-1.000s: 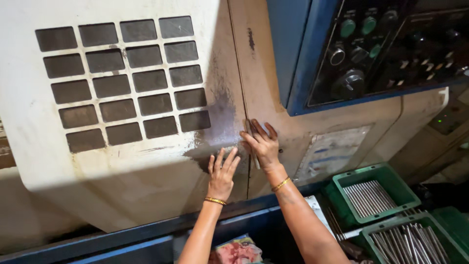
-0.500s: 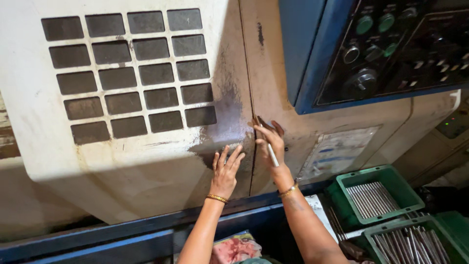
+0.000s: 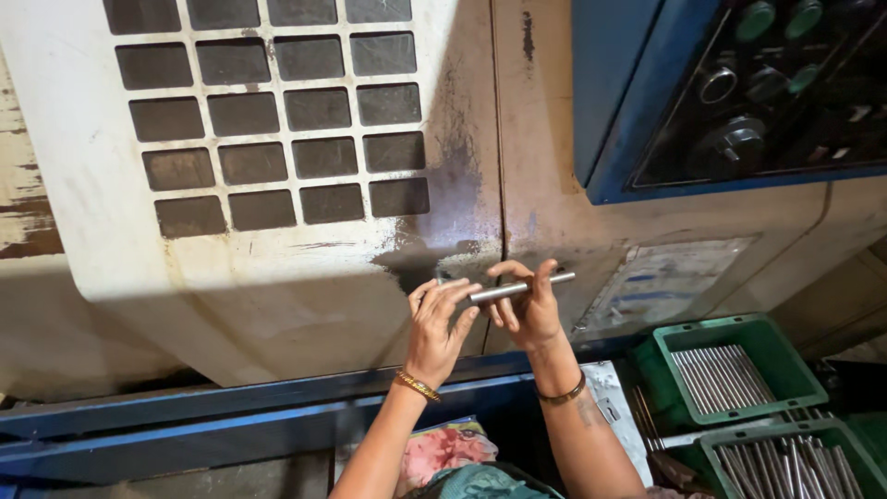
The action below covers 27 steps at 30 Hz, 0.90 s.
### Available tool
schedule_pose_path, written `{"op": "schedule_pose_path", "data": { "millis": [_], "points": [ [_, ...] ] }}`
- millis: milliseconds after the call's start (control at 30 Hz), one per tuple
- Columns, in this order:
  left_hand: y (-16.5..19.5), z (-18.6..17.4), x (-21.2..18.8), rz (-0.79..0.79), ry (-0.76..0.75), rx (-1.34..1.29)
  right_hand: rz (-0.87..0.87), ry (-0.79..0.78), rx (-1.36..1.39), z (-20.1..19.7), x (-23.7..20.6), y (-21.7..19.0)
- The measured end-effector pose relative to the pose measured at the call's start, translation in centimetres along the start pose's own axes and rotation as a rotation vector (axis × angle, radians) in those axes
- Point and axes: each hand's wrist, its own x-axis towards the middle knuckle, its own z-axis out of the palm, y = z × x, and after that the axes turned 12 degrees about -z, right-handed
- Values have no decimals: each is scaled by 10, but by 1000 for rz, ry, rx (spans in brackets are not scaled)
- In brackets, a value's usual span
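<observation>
Against the worn cream machine door (image 3: 277,277), just below its grid of dark windows (image 3: 268,120), the right hand (image 3: 528,310) grips a short steel rod (image 3: 517,289) level, while the left hand (image 3: 438,323) closes its fingers on the rod's left end, green trays (image 3: 730,370) of rods at lower right.

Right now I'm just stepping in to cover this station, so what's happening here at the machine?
A person is holding a short metal rod level in front of a worn cream-coloured machine door. The right hand has its grip around the rod's middle, and the left hand pinches its left end. Lower right, two green crates hold similar rods. A blue control panel with knobs sits upper right.
</observation>
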Motion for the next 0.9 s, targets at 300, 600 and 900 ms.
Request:
{"op": "schedule_pose_path", "data": {
  "millis": [300,600,900],
  "points": [
    [8,-6,5,21,-9,-82,133,90,-187,29,17,-21],
    [0,-17,5,86,-87,-148,269,130,-293,44,26,-21],
    [-2,-36,5,86,-180,-123,324,76,-366,45,26,-27]
  ]
}}
